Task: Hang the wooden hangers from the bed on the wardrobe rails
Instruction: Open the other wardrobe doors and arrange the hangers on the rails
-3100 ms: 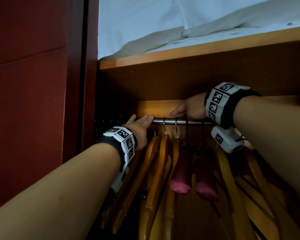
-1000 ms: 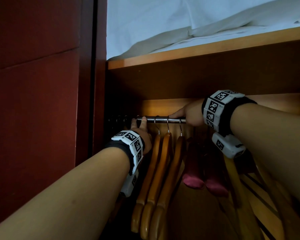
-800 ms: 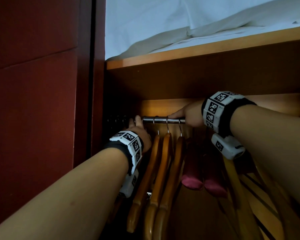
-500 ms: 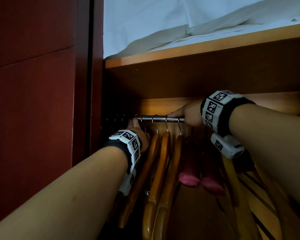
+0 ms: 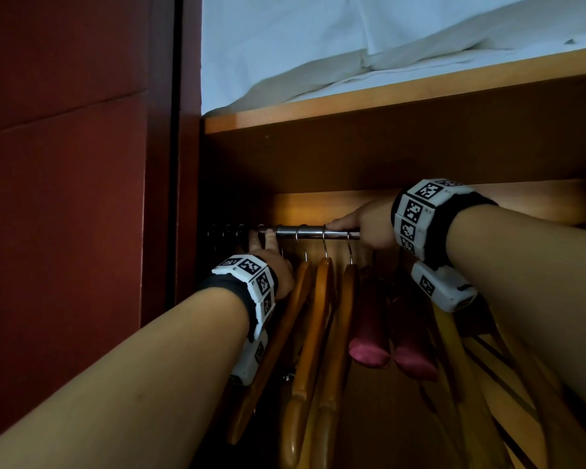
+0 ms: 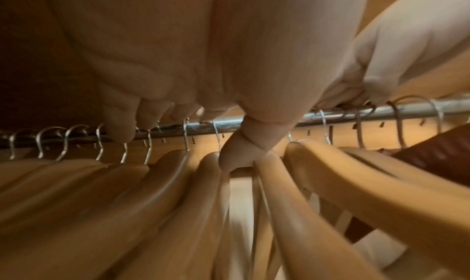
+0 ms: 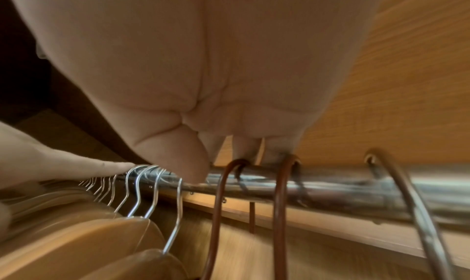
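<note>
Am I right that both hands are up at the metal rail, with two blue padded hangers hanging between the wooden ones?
Nearly: the two padded hangers are dark pink, not blue, as the head view shows. The rest holds: the left hand and right hand are both at the metal rail, among the wooden hangers.

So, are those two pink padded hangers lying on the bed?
No, the pink padded hangers hang from the rail, right of the wooden hangers.

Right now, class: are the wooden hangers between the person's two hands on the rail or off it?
On it. The wooden hangers hang straight down, their wire hooks looped over the metal rail between the left hand and right hand.
</note>
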`<state>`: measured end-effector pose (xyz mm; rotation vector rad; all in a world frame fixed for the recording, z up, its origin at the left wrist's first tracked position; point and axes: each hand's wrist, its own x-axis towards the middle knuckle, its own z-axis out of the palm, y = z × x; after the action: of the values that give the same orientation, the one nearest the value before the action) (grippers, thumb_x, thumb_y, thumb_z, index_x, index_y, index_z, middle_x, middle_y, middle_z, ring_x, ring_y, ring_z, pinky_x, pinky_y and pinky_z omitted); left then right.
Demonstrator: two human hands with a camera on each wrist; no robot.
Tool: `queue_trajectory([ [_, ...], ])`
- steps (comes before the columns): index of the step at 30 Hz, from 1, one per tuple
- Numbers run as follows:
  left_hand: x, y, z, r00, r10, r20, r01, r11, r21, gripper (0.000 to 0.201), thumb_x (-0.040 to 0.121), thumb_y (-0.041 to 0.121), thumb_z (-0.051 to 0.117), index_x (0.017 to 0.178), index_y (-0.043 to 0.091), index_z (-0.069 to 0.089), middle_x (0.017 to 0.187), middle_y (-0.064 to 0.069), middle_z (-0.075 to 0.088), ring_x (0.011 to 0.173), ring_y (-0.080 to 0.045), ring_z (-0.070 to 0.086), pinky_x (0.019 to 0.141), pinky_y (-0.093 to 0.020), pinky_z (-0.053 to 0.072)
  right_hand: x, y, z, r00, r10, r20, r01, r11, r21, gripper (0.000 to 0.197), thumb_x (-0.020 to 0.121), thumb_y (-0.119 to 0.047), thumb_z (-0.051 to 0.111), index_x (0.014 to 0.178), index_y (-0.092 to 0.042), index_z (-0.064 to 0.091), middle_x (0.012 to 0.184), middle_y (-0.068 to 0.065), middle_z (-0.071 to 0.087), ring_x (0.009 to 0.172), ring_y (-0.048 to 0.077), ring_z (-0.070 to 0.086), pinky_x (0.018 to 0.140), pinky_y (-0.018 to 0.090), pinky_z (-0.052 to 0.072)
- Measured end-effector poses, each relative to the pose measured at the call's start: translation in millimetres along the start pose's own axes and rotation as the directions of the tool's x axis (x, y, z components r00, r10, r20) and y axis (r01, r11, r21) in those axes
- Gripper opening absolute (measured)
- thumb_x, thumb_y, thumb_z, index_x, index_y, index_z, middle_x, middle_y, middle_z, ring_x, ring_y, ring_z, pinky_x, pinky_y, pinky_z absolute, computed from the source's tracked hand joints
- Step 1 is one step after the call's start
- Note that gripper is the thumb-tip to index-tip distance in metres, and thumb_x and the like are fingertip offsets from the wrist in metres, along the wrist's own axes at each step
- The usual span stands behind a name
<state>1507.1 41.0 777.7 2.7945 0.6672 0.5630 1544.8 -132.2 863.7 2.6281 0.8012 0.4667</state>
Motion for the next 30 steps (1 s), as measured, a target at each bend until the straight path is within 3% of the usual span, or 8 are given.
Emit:
queue_trajectory([
  [4,-1.2,-1.5,-1.4,0.999,0.038,0.029,-0.038,0.999,-0.003,0.081,0.103,0.037,0.042,0.157,0.034,-0.019,0.164,-0.002,-0.029,0.152,-0.043,-0.001,0.119,-0.056,0.021,-2.1,-1.2,-1.5,1.000,-0.005,0.027,0.003,0.998,0.060,0.072,0.096,-0.004,0.037,0.149,-0.051,0.020,0.107,-0.003,0.063,0.075,0.012,0.056,0.060,0.023,0.046],
  [9,-1.0,0.0,-3.2,0.997,0.041,0.063,-0.042,0.999,0.013,0.089,0.100,0.023,0.046,0.156,0.036,-0.021,0.162,-0.004,-0.032,0.152,-0.045,0.002,0.117,-0.055,0.027,-0.4,-2.3,0.7,0.999,0.012,0.036,-0.015,0.998,0.058,0.076,0.094,-0.004,0.038,0.147,-0.056,0.020,0.138,0.007,0.055,0.101,0.021,0.063,0.078,0.031,0.055],
  [12,0.0,-0.7,-0.2,0.999,0.043,0.027,-0.043,0.999,-0.009,0.086,0.101,0.028,0.045,0.157,0.032,-0.020,0.164,-0.002,-0.028,0.152,-0.043,0.003,0.118,-0.055,0.023,3.9,1.3,2.0,0.999,0.015,0.036,-0.018,0.997,0.072,0.074,0.094,-0.004,0.038,0.148,-0.053,0.022,0.135,0.007,0.056,0.092,0.018,0.061,0.066,0.025,0.048],
  [16,0.7,1.4,0.8,0.995,0.095,-0.012,-0.095,0.995,-0.018,0.092,0.098,0.019,0.049,0.156,0.036,-0.019,0.164,-0.001,-0.028,0.153,-0.039,-0.004,0.121,-0.057,0.019,3.2,10.1,-0.9,0.998,0.052,0.033,-0.053,0.997,0.051,0.071,0.095,-0.003,0.040,0.150,-0.045,0.024,0.154,0.003,0.038,0.128,0.021,0.049,0.102,0.032,0.046],
  [19,2.8,3.0,-1.8,0.988,0.149,0.028,-0.149,0.989,-0.007,0.101,0.094,0.009,0.051,0.151,0.053,-0.021,0.161,0.001,-0.035,0.152,-0.038,-0.014,0.120,-0.061,0.019,-7.5,21.9,-2.3,0.996,0.088,0.034,-0.091,0.992,0.093,0.068,0.095,-0.003,0.043,0.151,-0.039,0.029,0.160,-0.001,0.026,0.142,0.021,0.033,0.113,0.036,0.035],
  [22,3.9,3.9,-4.1,0.985,0.157,0.074,-0.157,0.988,-0.002,0.105,0.091,0.004,0.050,0.148,0.058,-0.020,0.159,0.003,-0.038,0.151,-0.038,-0.019,0.119,-0.063,0.020,-17.2,29.5,-0.9,0.996,0.087,0.035,-0.090,0.990,0.109,0.067,0.096,-0.002,0.043,0.149,-0.041,0.033,0.157,-0.004,0.032,0.139,0.019,0.036,0.103,0.027,0.037],
  [26,5.5,5.2,-5.6,0.983,0.166,0.075,-0.166,0.986,0.003,0.106,0.091,0.003,0.052,0.148,0.059,-0.018,0.160,0.004,-0.036,0.151,-0.039,-0.019,0.119,-0.063,0.020,-23.0,25.8,-1.4,0.993,0.110,0.039,-0.114,0.985,0.126,0.073,0.096,0.002,0.041,0.152,-0.042,0.025,0.161,-0.002,0.023,0.139,0.020,0.037,0.103,0.032,0.043],
  [30,5.9,3.4,-5.4,0.982,0.173,0.074,-0.173,0.985,-0.003,0.105,0.091,0.005,0.052,0.148,0.060,-0.017,0.161,0.003,-0.035,0.151,-0.039,-0.017,0.120,-0.061,0.020,-27.8,20.6,-1.5,0.997,0.076,0.028,-0.079,0.990,0.120,0.071,0.096,0.001,0.039,0.150,-0.044,0.029,0.155,-0.003,0.036,0.114,0.013,0.054,0.066,0.019,0.043],
])
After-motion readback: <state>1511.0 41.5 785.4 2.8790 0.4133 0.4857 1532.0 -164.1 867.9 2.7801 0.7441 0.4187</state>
